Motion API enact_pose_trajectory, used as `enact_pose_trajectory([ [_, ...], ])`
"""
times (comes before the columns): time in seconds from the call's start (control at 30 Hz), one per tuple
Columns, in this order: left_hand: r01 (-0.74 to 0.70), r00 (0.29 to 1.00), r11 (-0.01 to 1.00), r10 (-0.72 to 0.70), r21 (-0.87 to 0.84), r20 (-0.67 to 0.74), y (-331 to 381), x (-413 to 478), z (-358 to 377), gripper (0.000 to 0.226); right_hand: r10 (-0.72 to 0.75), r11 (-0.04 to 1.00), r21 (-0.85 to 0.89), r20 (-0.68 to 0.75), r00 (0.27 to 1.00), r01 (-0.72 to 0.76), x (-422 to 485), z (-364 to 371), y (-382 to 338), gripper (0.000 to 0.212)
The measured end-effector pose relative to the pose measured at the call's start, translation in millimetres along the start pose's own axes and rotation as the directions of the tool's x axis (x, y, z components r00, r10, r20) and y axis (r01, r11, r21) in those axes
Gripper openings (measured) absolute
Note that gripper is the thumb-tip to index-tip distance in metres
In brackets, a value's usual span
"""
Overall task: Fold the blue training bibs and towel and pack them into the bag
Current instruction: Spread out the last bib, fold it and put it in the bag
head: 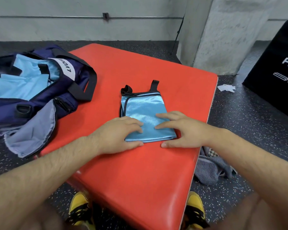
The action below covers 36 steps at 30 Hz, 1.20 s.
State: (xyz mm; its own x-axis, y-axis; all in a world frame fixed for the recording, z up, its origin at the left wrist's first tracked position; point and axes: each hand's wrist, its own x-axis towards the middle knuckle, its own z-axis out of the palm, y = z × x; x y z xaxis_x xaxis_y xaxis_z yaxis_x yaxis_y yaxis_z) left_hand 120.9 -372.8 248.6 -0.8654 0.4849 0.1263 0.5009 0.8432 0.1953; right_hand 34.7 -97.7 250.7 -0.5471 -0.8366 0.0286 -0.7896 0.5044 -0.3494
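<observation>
A light blue training bib (142, 107) with black trim lies folded into a narrow rectangle on the red padded box (140, 171). My left hand (118, 135) rests flat on its near left corner. My right hand (181, 130) rests flat on its near right corner, thumb on the red pad. At the left the navy bag (61, 103) lies open, with folded light blue bibs (20, 83) inside it. A grey towel (209, 168) lies crumpled on the floor by the box's right side.
A black plyo box (276, 73) stands at the right. A white scrap (226, 87) lies on the speckled floor (248, 123) near it. A concrete pillar (223, 30) and wall rise behind. My yellow shoes (80, 208) show under the box's front edge.
</observation>
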Motion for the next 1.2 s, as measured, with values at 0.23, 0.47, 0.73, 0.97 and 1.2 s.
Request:
enact_pose_trajectory([
  [0.23,0.157,0.983,0.975,-0.169,-0.158,-0.065,4.8,2.8,-9.3,0.019,-0.004,0.997,0.076,-0.068,0.998,0.009,-3.7,-2.7,-5.2,0.048],
  [0.47,0.205,0.924,0.886,-0.316,-0.416,-0.217,-0.2,0.3,-19.4,0.008,0.077,0.974,0.225,-0.167,0.983,-0.038,-4.3,-8.7,-17.8,0.053],
  [0.73,0.252,0.904,0.776,-0.402,-0.579,-0.145,-12.2,-2.9,-22.0,0.041,0.222,0.951,0.283,-0.340,0.914,-0.126,13.9,-1.8,-19.4,0.023],
  [0.97,0.179,0.875,0.548,-0.468,-0.817,-0.122,-20.6,4.3,-21.6,0.025,0.402,0.870,0.430,-0.338,0.851,-0.240,32.5,-0.3,-16.0,0.031],
  [1.2,0.399,0.714,0.651,-0.662,-0.646,-0.225,-24.2,33.4,-16.6,0.010,0.515,0.843,0.359,-0.326,0.793,-0.400,62.3,2.6,-7.5,0.028],
])
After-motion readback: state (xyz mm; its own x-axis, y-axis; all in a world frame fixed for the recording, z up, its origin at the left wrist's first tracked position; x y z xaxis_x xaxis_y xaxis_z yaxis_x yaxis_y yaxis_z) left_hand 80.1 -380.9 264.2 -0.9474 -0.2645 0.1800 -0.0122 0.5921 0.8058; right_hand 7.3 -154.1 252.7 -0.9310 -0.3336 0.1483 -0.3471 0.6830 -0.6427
